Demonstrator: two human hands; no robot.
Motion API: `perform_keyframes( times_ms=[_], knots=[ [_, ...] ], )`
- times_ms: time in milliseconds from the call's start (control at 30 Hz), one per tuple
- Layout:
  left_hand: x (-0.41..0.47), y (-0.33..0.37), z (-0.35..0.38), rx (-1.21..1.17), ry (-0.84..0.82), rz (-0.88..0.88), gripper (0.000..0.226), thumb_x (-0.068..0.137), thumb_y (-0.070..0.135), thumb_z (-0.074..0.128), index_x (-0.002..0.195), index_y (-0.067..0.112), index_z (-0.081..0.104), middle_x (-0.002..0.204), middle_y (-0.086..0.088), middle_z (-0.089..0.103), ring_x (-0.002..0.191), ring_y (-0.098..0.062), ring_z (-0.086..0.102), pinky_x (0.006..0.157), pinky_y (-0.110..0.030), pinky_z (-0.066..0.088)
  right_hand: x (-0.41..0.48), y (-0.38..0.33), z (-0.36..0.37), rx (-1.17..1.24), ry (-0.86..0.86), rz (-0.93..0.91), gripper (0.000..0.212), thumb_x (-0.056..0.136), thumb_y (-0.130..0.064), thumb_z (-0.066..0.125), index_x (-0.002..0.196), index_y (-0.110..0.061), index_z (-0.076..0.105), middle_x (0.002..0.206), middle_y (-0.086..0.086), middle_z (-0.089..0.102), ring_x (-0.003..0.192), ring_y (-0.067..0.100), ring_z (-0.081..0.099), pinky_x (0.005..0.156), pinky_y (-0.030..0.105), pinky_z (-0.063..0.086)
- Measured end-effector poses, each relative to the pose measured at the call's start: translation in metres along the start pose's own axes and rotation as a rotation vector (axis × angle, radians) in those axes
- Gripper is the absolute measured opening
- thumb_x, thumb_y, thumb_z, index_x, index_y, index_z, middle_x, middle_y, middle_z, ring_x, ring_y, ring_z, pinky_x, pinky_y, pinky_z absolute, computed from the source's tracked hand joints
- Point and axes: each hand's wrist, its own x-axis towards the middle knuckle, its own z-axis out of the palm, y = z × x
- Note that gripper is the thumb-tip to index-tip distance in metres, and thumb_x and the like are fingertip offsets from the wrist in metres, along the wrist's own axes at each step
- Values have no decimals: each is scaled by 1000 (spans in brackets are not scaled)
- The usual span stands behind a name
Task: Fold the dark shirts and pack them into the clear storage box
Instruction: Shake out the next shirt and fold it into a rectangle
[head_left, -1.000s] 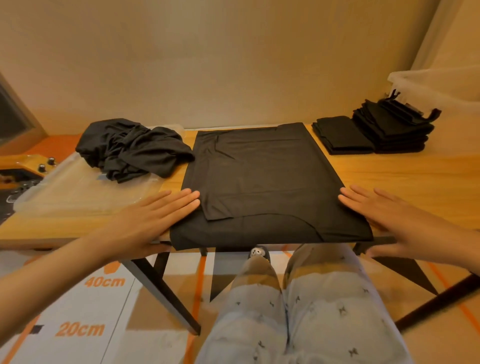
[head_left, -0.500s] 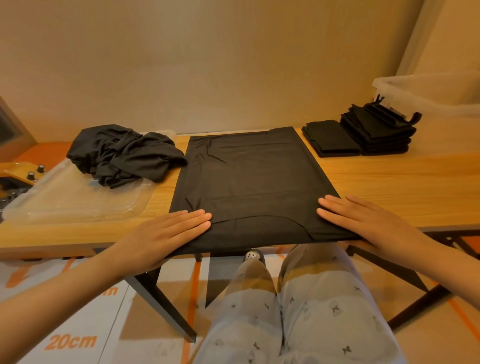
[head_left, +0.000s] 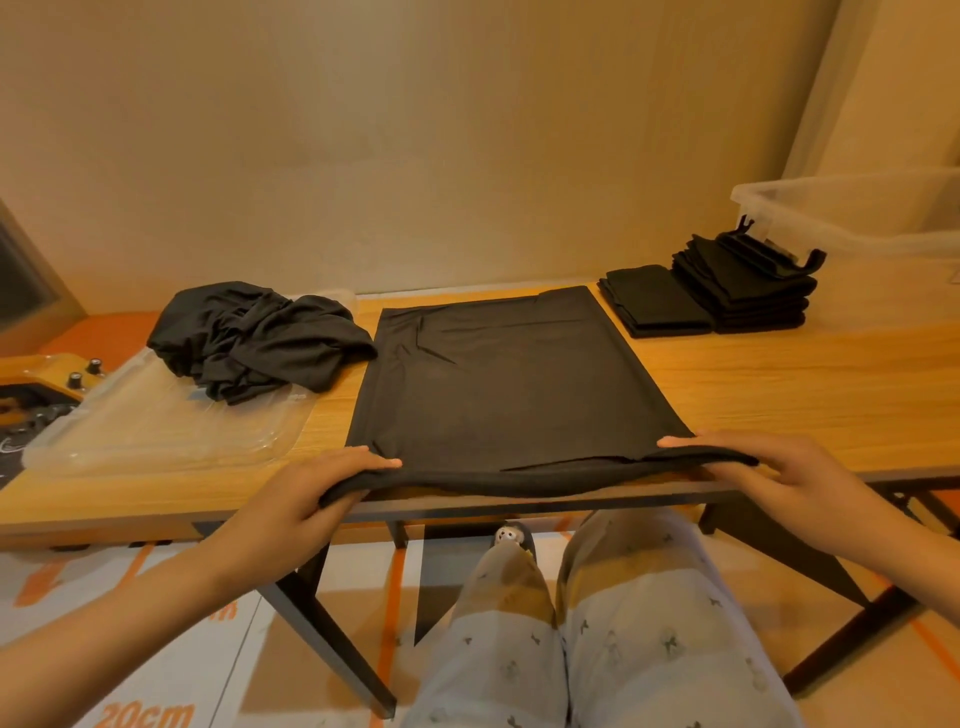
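Note:
A dark shirt (head_left: 509, 379) lies flat in a long rectangle on the wooden table (head_left: 779, 395), its near edge lifted off the table's front. My left hand (head_left: 306, 499) pinches the near left corner of that edge, thumb on top. My right hand (head_left: 769, 473) pinches the near right corner the same way. A crumpled heap of dark shirts (head_left: 254, 338) sits at the left. Two stacks of folded dark shirts (head_left: 717, 296) stand at the back right. The clear storage box (head_left: 857, 218) is behind them at the far right.
A clear plastic lid (head_left: 156, 431) lies flat at the table's left, under the crumpled heap. A yellow device with knobs (head_left: 62, 374) sits at the far left edge. My knees in light patterned trousers (head_left: 597, 623) are below the table's front edge.
Both hands lay flat on the shirt's near corners before. Now they have slid to the front edge, pinched it and lifted it off the table.

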Motion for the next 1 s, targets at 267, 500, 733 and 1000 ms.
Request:
perform_keyframes(
  times_ms=[267, 500, 733, 1000],
  knots=[
    [45, 20, -31, -315, 177, -182, 41, 92, 10, 53, 85, 46, 70, 86, 20, 67, 87, 2, 61, 71, -10, 47, 41, -26, -36, 154, 40, 106, 47, 53, -92, 48, 87, -65, 64, 93, -26, 69, 91, -8, 60, 71, 4, 44],
    [134, -11, -77, -448, -30, -457, 19, 96, 23, 52, 104, 18, 68, 96, 8, 73, 92, -8, 68, 75, -21, 50, 158, -6, -67, 135, -70, 287, 24, 94, -17, 55, 98, -36, 69, 88, -15, 71, 83, -5, 64, 64, 12, 50],
    [244, -78, -90, -478, -140, -685, 22, 96, 24, 55, 114, 13, 62, 104, -3, 73, 95, -17, 69, 79, -26, 54, 296, 47, -60, -34, -177, 480, 12, 97, -17, 54, 102, -21, 64, 95, -2, 66, 82, 7, 63, 60, 15, 51],
    [285, -130, -46, -286, -138, -851, 17, 96, 34, 55, 102, 18, 58, 103, -2, 64, 95, -17, 61, 81, -33, 54, 345, 101, -8, -475, -69, 552, 29, 92, -27, 61, 120, -22, 57, 117, 2, 61, 102, 19, 59, 85, 33, 52]
  ],
)
